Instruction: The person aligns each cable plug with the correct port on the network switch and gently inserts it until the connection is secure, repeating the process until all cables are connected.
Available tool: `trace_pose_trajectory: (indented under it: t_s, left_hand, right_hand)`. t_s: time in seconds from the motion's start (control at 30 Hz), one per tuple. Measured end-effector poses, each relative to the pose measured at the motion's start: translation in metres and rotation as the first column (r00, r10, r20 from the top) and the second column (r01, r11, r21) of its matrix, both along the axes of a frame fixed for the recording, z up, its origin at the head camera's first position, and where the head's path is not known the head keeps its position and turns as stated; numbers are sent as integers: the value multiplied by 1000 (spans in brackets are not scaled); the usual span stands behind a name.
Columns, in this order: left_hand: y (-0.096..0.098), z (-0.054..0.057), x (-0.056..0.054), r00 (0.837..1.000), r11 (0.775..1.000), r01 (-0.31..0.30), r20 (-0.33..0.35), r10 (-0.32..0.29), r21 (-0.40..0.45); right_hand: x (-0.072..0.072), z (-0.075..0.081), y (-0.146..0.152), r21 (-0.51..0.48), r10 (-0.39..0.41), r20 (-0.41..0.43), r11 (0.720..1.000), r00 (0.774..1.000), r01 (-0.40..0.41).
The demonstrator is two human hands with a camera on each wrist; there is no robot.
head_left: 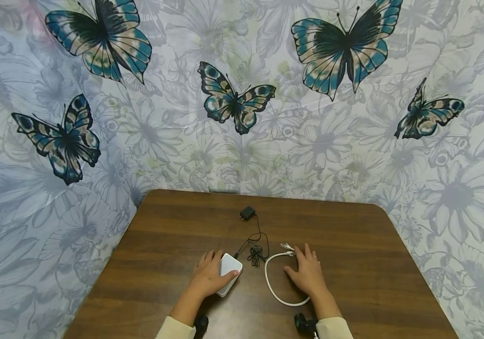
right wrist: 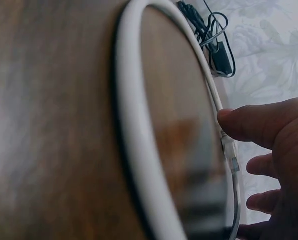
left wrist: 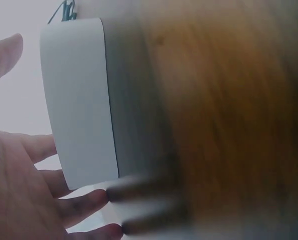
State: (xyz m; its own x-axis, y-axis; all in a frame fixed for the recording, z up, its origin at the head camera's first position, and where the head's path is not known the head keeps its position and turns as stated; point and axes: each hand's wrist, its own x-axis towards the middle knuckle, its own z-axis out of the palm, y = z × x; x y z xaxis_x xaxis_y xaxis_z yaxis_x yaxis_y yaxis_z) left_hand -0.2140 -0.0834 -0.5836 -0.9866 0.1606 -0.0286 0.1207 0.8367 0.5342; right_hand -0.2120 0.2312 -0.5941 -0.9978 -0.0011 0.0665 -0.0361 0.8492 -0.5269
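While the white box (head_left: pixel 231 262) lies just under the thumb of the left hand (head_left: pixel 209 277), the white cable (head_left: pixel 268 278) belongs to the other side: the right hand (head_left: pixel 308 274) is clearly nearer to it. The box sits flat on the table (head_left: pixel 174 226), its long axis running away from the person and leaning to the right at the far end. The left hand spreads loosely about it, fingers along its left side and thumb reaching over the top; whether that thumb presses down cannot be told.

The relation that seems to count most is at the right fingertips. The plugs (head_left: pixel 287 246) of the cable lie together just left of the index finger, to the right of the box and a little farther from the person. From there the cable bows leftward in a loop and comes back toward the right wrist. The right hand's fingers are wide apart, with no grip showing; contact with a plug cannot be made out.

Between the hands and farther off lies a bundled black cord (head_left: pixel 257 254), running from a power adapter (head_left: pixel 248 213) toward the far end of the box.
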Motion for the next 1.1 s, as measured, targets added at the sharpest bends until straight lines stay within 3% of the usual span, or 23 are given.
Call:
trace_pose_trajectory:
  t_s: [0.43, 0.8, 1.1]
  left_hand:
    - [-11, -4, 3, 1000, 1000, 8, 9, -8, 19]
    - [-18, -5, 4, 999, 999, 26, 23, -27, 37]
    - [-20, -5, 4, 999, 999, 45, 18, -46, 17]
  right_hand:
    - [10, -8, 6, 47, -29, 24, 999, 999, 28]
    - [20, -18, 13, -23, -82, -23, 996, 996, 82]
    - [18, -18, 11, 28, -111, -69, 993, 991, 114]
